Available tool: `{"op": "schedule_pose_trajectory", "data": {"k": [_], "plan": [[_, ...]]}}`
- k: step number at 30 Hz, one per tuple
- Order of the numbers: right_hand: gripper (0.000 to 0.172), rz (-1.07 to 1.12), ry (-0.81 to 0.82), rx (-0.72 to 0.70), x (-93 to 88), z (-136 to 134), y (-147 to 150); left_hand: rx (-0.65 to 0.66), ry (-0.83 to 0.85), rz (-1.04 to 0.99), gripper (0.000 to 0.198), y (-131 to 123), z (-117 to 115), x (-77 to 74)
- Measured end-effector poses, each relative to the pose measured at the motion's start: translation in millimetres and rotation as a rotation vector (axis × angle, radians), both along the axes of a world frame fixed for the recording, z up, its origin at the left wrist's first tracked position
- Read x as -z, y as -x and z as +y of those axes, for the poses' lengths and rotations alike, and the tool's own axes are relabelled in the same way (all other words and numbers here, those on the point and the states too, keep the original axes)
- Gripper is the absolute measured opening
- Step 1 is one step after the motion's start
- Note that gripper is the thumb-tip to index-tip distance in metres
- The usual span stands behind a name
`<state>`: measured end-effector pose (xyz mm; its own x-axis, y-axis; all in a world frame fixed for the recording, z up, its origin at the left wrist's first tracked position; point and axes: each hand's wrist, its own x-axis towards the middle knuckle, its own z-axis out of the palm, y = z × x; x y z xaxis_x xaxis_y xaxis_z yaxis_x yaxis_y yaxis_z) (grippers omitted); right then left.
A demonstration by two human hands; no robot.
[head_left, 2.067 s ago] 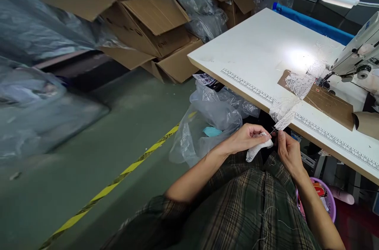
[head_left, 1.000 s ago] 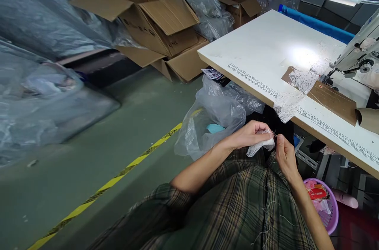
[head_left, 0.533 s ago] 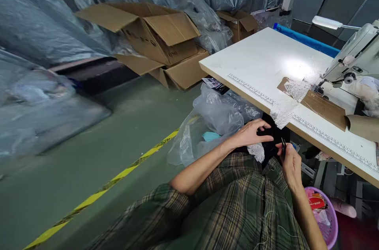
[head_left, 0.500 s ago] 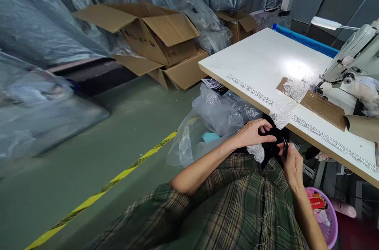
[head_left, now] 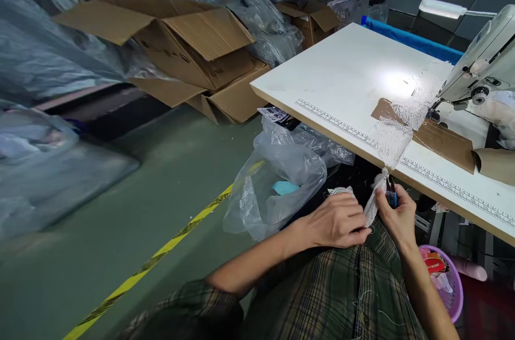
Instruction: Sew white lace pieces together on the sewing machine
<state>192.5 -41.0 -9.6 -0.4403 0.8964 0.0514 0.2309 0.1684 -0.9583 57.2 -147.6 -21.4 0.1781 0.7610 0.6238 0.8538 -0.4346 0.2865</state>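
Note:
A strip of white lace (head_left: pixel 389 142) runs from under the sewing machine (head_left: pixel 478 72) over the table's front edge and hangs down, bunched, toward my lap. My left hand (head_left: pixel 341 220) is closed on its lower end, fingers pinched together. Just to the right, my right hand (head_left: pixel 399 214) grips small thread snips (head_left: pixel 391 194) with a blue handle, blades pointing up; its thumb lies against the hanging lace. Another bit of white lace (head_left: pixel 340 190) shows behind my left hand. Brown card (head_left: pixel 444 141) lies flat beside the machine's needle area.
The white table (head_left: pixel 322 69) has printed rulers along its edge. Below it sits a clear plastic bag (head_left: pixel 245 206). Open cardboard boxes (head_left: pixel 209 34) stand on the floor at the back. A pink-purple basket (head_left: pixel 456 286) is at lower right; yellow-black tape (head_left: pixel 161 249) crosses the floor.
My left hand has moved down and taken hold of the lace, which is now drawn down over the table edge. My right hand with the snips is now against the lace.

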Motion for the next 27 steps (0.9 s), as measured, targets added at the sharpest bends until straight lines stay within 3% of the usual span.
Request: {"op": "schedule_pose_trajectory", "data": {"k": [4,7,10,12,14,19,24,27], "plan": [[0.033,0.015,-0.036,-0.176,0.1,-11,-5,-0.122,0.217,-0.507,0.062,23,10,-1.6],[0.028,0.003,-0.056,-0.343,-4.8,-21,-9,0.103,0.556,-0.934,0.079,33,26,-2.2],[0.027,-0.010,-0.078,-0.422,-5.2,-25,-14,0.355,0.799,-1.175,0.076,31,36,-1.2],[0.029,-0.031,-0.077,-0.429,-2.1,-22,-18,0.352,0.812,-1.217,0.063,27,36,-1.5],[0.036,-0.064,-0.062,-0.400,2.1,-16,-23,0.258,0.777,-1.214,0.054,25,35,-3.0],[0.060,-0.152,-0.008,-0.269,7.1,-1,-24,0.142,0.764,-1.198,0.053,28,29,-9.9],[0.061,-0.142,-0.062,-0.337,5.2,3,-7,0.141,0.732,-1.181,0.050,28,29,-15.2],[0.061,-0.107,-0.055,-0.296,7.2,3,1,0.092,0.689,-1.216,0.044,25,31,-15.2]]}}
